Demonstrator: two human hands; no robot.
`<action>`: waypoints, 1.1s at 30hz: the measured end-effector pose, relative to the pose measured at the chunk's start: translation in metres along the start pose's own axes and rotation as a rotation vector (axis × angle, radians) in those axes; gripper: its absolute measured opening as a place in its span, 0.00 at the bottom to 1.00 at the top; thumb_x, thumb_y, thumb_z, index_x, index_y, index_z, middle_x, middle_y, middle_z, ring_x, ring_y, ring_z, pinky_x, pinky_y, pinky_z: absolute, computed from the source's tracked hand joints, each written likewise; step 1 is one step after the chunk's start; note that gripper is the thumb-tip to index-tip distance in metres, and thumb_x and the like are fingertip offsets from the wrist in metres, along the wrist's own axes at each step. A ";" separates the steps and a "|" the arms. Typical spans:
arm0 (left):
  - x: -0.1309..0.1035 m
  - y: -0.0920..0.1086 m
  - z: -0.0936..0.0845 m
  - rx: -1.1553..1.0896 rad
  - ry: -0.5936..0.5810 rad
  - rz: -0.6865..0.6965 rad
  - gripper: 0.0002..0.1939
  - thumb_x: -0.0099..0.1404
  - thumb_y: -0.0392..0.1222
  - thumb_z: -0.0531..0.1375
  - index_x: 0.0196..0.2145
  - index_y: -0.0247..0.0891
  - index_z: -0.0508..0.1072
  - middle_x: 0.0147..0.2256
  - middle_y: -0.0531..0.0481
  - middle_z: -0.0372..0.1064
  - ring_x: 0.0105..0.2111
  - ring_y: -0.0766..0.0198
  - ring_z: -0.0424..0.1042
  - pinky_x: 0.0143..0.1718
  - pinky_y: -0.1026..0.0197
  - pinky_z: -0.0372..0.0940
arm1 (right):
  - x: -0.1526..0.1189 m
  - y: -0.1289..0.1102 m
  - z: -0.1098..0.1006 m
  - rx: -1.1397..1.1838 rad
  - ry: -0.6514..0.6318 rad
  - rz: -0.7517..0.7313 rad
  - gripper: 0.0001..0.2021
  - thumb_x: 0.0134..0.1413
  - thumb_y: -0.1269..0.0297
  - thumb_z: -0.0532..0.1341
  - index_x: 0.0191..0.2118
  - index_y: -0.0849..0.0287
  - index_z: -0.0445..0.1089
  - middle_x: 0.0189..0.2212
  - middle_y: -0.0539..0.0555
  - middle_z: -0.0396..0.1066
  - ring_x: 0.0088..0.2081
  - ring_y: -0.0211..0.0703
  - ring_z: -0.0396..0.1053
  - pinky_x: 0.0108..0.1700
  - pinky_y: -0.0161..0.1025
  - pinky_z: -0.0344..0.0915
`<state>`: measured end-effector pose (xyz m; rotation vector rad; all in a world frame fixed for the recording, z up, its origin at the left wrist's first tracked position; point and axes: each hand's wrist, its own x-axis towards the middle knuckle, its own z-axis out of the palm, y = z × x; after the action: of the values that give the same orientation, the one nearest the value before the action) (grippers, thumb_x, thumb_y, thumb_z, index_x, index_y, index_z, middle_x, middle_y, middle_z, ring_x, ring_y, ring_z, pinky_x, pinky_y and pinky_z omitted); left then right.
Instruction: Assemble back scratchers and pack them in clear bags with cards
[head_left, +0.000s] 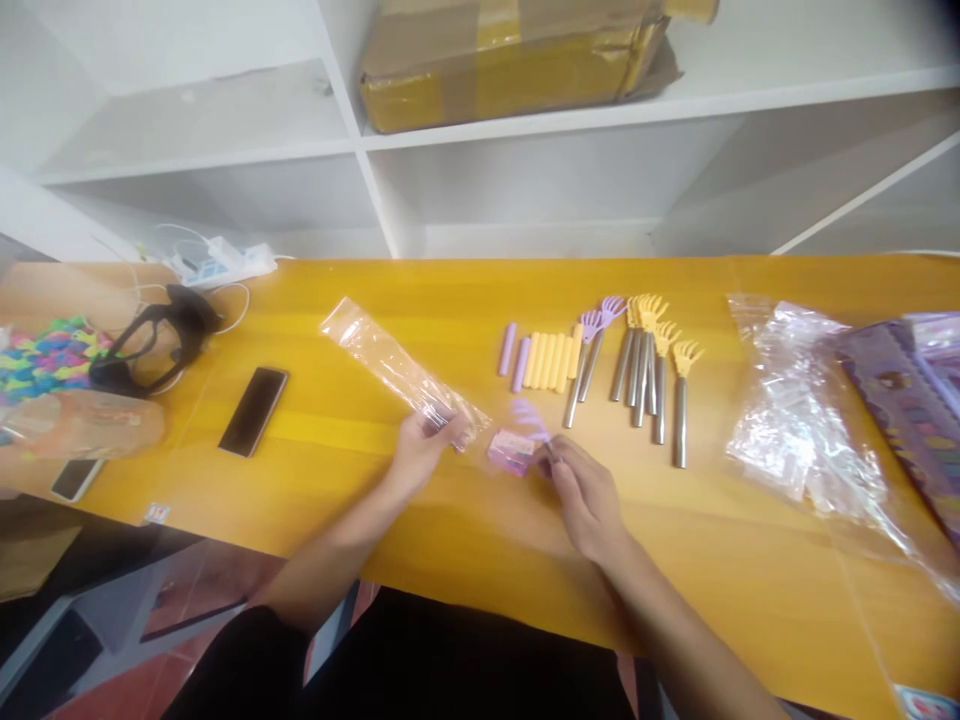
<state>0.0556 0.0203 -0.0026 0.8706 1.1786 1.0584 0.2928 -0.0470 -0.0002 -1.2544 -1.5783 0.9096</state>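
My left hand (421, 450) is closed on the lower end of a long clear plastic bag (382, 360), which slants up and left over the table. In my right hand (589, 492) is a purple back scratcher (529, 416), its blurred claw pointing up and left. Beside those fingers lies a small pink packet (511, 451). Just beyond are a row of yellow tubes (549, 361) and two purple tubes (508, 349). To their right lie more back scratchers with metal handles, two with purple claws (591, 325) and several with yellow claws (664, 338).
Clear plastic bags (799, 400) are heaped at the right, next to a purple box (900, 410). On the left lie a phone (253, 412), black straps (161, 340), a power strip (227, 263) and a container (90, 424) near colourful pieces (56, 355). White shelves hold a taped carton (510, 60).
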 end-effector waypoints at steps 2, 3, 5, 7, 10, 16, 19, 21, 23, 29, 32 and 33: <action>0.005 0.003 -0.005 -0.056 0.033 0.037 0.24 0.55 0.59 0.79 0.28 0.36 0.78 0.24 0.52 0.74 0.24 0.67 0.71 0.29 0.63 0.68 | 0.000 0.001 -0.006 -0.132 -0.047 -0.078 0.17 0.78 0.54 0.53 0.41 0.55 0.74 0.32 0.53 0.70 0.32 0.42 0.70 0.36 0.39 0.66; 0.007 0.006 -0.007 -0.079 0.047 0.049 0.24 0.54 0.59 0.79 0.28 0.36 0.78 0.24 0.53 0.73 0.24 0.68 0.71 0.29 0.63 0.68 | 0.000 0.002 -0.008 -0.191 -0.062 -0.105 0.14 0.78 0.57 0.55 0.43 0.55 0.75 0.31 0.53 0.71 0.31 0.41 0.70 0.35 0.39 0.65; 0.009 0.013 -0.009 -0.120 0.086 0.044 0.26 0.51 0.59 0.80 0.27 0.36 0.77 0.23 0.54 0.71 0.22 0.70 0.68 0.25 0.65 0.65 | 0.000 0.005 -0.009 -0.291 -0.063 -0.141 0.10 0.76 0.59 0.57 0.45 0.55 0.75 0.31 0.52 0.72 0.31 0.40 0.71 0.34 0.38 0.65; 0.010 0.020 -0.010 -0.161 0.119 0.015 0.27 0.49 0.60 0.81 0.26 0.36 0.76 0.21 0.55 0.69 0.20 0.71 0.65 0.21 0.66 0.62 | -0.001 0.009 -0.009 -0.365 -0.041 -0.160 0.09 0.75 0.60 0.59 0.45 0.55 0.76 0.31 0.52 0.73 0.30 0.40 0.72 0.33 0.38 0.64; 0.010 0.026 -0.012 -0.202 0.141 -0.006 0.28 0.49 0.59 0.81 0.24 0.36 0.73 0.20 0.57 0.67 0.18 0.73 0.64 0.19 0.68 0.59 | -0.003 0.014 -0.009 -0.414 -0.015 -0.170 0.08 0.74 0.61 0.60 0.45 0.55 0.77 0.32 0.52 0.74 0.30 0.40 0.73 0.33 0.38 0.64; 0.008 0.025 -0.010 -0.204 0.103 -0.026 0.29 0.50 0.61 0.80 0.22 0.36 0.72 0.19 0.55 0.67 0.19 0.73 0.65 0.19 0.69 0.58 | -0.002 0.016 -0.010 -0.465 -0.001 -0.166 0.09 0.76 0.60 0.60 0.46 0.55 0.77 0.34 0.53 0.76 0.31 0.41 0.74 0.33 0.39 0.64; 0.006 0.023 -0.007 -0.207 0.093 -0.046 0.30 0.49 0.61 0.81 0.22 0.35 0.72 0.19 0.54 0.68 0.18 0.73 0.65 0.19 0.68 0.59 | -0.002 0.016 -0.009 -0.478 -0.003 -0.166 0.09 0.76 0.59 0.60 0.47 0.55 0.77 0.34 0.53 0.76 0.32 0.41 0.74 0.34 0.39 0.65; 0.005 0.021 -0.006 -0.211 0.086 -0.063 0.30 0.48 0.62 0.81 0.22 0.35 0.72 0.20 0.54 0.69 0.18 0.73 0.66 0.19 0.68 0.60 | -0.002 0.017 -0.009 -0.478 0.001 -0.166 0.09 0.76 0.59 0.60 0.48 0.56 0.77 0.35 0.54 0.76 0.33 0.41 0.75 0.35 0.39 0.66; 0.005 0.020 -0.005 -0.209 0.065 -0.091 0.30 0.48 0.62 0.81 0.23 0.35 0.73 0.20 0.54 0.70 0.18 0.72 0.67 0.19 0.68 0.61 | -0.003 0.018 -0.008 -0.476 0.003 -0.157 0.09 0.76 0.59 0.60 0.48 0.55 0.77 0.36 0.54 0.76 0.34 0.42 0.75 0.35 0.39 0.67; 0.007 0.018 -0.007 -0.208 0.016 -0.127 0.29 0.48 0.61 0.81 0.25 0.34 0.76 0.20 0.53 0.72 0.19 0.71 0.69 0.19 0.68 0.63 | -0.003 0.017 -0.010 -0.455 0.000 -0.145 0.09 0.75 0.60 0.61 0.50 0.55 0.78 0.38 0.54 0.77 0.35 0.42 0.75 0.37 0.39 0.68; 0.007 0.017 -0.007 -0.182 -0.035 -0.114 0.28 0.49 0.60 0.81 0.26 0.34 0.76 0.22 0.52 0.74 0.21 0.70 0.71 0.21 0.68 0.66 | -0.002 0.016 -0.011 -0.442 -0.003 -0.148 0.09 0.75 0.61 0.61 0.50 0.56 0.78 0.37 0.54 0.76 0.35 0.41 0.74 0.38 0.39 0.68; 0.007 0.017 -0.007 -0.176 -0.050 -0.107 0.28 0.50 0.59 0.81 0.26 0.35 0.76 0.23 0.52 0.75 0.21 0.69 0.72 0.21 0.67 0.67 | -0.002 0.016 -0.011 -0.440 -0.005 -0.151 0.09 0.75 0.61 0.61 0.51 0.56 0.78 0.37 0.54 0.75 0.34 0.41 0.74 0.38 0.38 0.68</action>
<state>0.0459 0.0322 0.0099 0.6855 1.0613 1.0301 0.3079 -0.0450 -0.0114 -1.4039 -1.9148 0.4816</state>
